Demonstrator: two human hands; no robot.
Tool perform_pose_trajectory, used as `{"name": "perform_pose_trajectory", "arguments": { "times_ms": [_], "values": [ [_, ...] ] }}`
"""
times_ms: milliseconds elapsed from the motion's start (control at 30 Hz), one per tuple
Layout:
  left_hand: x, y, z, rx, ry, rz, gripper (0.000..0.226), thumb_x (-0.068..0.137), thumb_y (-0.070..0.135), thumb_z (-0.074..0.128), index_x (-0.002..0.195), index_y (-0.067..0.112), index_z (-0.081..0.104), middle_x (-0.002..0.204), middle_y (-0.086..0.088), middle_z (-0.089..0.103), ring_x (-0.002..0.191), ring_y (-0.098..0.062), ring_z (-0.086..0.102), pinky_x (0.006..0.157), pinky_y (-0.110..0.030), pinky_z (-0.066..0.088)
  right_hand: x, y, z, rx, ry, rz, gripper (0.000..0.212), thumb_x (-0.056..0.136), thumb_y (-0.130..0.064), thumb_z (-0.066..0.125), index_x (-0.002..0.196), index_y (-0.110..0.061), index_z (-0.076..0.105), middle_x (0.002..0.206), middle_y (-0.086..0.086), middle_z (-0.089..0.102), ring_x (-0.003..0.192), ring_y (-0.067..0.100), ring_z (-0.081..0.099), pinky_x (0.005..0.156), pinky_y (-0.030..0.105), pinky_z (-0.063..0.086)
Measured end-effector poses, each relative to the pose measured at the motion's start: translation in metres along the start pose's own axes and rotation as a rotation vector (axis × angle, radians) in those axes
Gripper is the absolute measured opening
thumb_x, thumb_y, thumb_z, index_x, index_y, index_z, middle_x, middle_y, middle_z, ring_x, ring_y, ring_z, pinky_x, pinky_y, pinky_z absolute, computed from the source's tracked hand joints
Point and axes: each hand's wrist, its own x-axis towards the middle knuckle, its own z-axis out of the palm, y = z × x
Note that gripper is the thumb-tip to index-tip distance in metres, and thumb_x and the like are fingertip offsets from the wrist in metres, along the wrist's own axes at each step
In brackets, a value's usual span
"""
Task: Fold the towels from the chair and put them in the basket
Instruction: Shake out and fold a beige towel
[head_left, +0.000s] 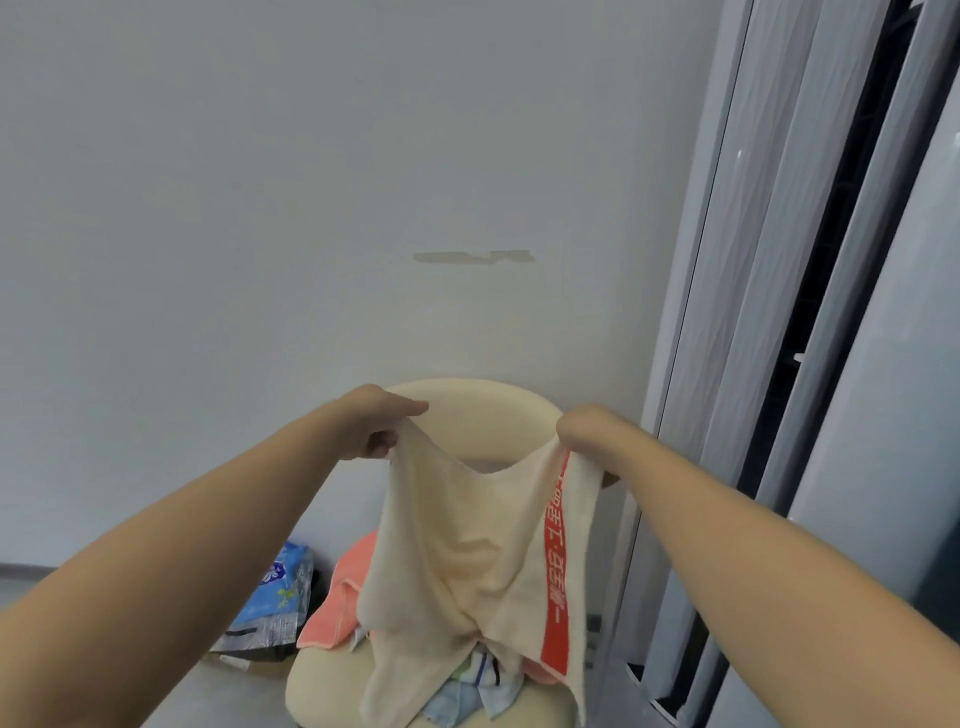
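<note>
— Where was the cream towel (467, 561)?
— Above the chair (467, 410), pinched at its top corners by my left hand (382, 423) and right hand (584, 428), long axis hanging straight down.

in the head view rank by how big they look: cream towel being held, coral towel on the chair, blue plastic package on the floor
1. cream towel, held up nearer the camera, so its lead may be overstated
2. coral towel and blue plastic package: look alike in size; the coral one is partly hidden, so no ranking
</note>
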Motion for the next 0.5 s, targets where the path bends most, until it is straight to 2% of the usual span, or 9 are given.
{"name": "perform_pose_trajectory", "arguments": {
  "times_ms": [67,133,167,233,267,333,400,433,500],
  "values": [
    [-0.001,0.003,0.002,-0.120,-0.066,0.000,0.020,0.088,0.007,0.069,0.104,0.002,0.058,0.078,-0.010,0.053,0.060,-0.021,0.053,0.055,-0.028,0.050,0.003,-0.001,0.006,0.254,-0.045,0.011,0.032,0.092,-0.003,0.043,0.115,0.002,0.065,0.099,0.025,0.069,0.079,0.036,0.070,0.065,0.044,0.059],
    [-0.005,0.007,0.005,-0.188,-0.113,0.037,0.022,0.089,-0.005,0.060,0.111,-0.004,0.058,0.088,-0.015,0.063,0.074,-0.025,0.066,0.065,-0.030,0.057,0.001,-0.003,0.010,0.405,-0.114,-0.025,0.026,0.098,-0.006,0.046,0.116,-0.005,0.066,0.090,0.017,0.064,0.063,0.028,0.064,0.056,0.036,0.058],
    [-0.009,0.009,0.008,-0.197,-0.136,0.074,0.023,0.090,-0.008,0.058,0.112,-0.004,0.060,0.094,-0.017,0.067,0.080,-0.027,0.071,0.071,-0.032,0.059,-0.001,-0.005,0.012,0.453,-0.156,-0.057,0.025,0.100,-0.007,0.047,0.114,-0.009,0.067,0.088,0.013,0.060,0.060,0.026,0.061,0.055,0.033,0.056],
    [-0.015,0.014,0.013,-0.160,-0.150,0.176,0.022,0.090,-0.008,0.063,0.111,-0.001,0.066,0.099,-0.019,0.071,0.086,-0.025,0.075,0.079,-0.033,0.062,-0.005,-0.009,0.013,0.522,-0.242,-0.114,0.025,0.099,-0.006,0.051,0.116,-0.005,0.070,0.086,0.010,0.060,0.063,0.022,0.061,0.057,0.033,0.056],
    [-0.017,0.016,0.016,-0.121,-0.134,0.232,0.020,0.089,-0.006,0.067,0.108,0.002,0.070,0.097,-0.017,0.072,0.084,-0.023,0.075,0.079,-0.033,0.062,-0.007,-0.011,0.013,0.545,-0.293,-0.137,0.027,0.097,-0.004,0.051,0.117,-0.003,0.070,0.087,0.010,0.062,0.065,0.022,0.062,0.059,0.033,0.057],
    [-0.018,0.018,0.019,-0.008,-0.049,0.356,0.014,0.088,0.004,0.073,0.100,0.010,0.076,0.086,-0.008,0.073,0.076,-0.019,0.073,0.069,-0.028,0.060,-0.010,-0.011,0.012,0.581,-0.424,-0.188,0.038,0.090,0.005,0.046,0.119,-0.003,0.069,0.093,0.010,0.066,0.072,0.023,0.064,0.066,0.032,0.056],
    [-0.021,0.019,0.021,0.129,0.029,0.472,0.008,0.085,0.016,0.078,0.091,0.022,0.078,0.081,0.001,0.071,0.069,-0.013,0.065,0.058,-0.023,0.048,-0.010,-0.009,0.012,0.547,-0.539,-0.259,0.054,0.082,0.017,0.041,0.124,-0.006,0.065,0.103,0.012,0.071,0.086,0.025,0.071,0.073,0.031,0.056],
    [-0.021,0.018,0.022,0.181,0.048,0.521,0.007,0.085,0.019,0.079,0.089,0.025,0.078,0.079,0.004,0.071,0.065,-0.010,0.061,0.058,-0.022,0.044,-0.011,-0.009,0.012,0.505,-0.564,-0.298,0.057,0.082,0.021,0.042,0.126,-0.007,0.064,0.106,0.013,0.073,0.091,0.025,0.073,0.074,0.031,0.056],
    [-0.020,0.017,0.025,0.244,0.072,0.594,0.009,0.086,0.020,0.076,0.089,0.029,0.076,0.078,0.004,0.071,0.067,-0.010,0.061,0.063,-0.027,0.046,-0.012,-0.008,0.016,0.418,-0.522,-0.386,0.047,0.087,0.018,0.048,0.122,-0.006,0.067,0.097,0.013,0.074,0.083,0.023,0.072,0.073,0.033,0.057]
  ]
}}
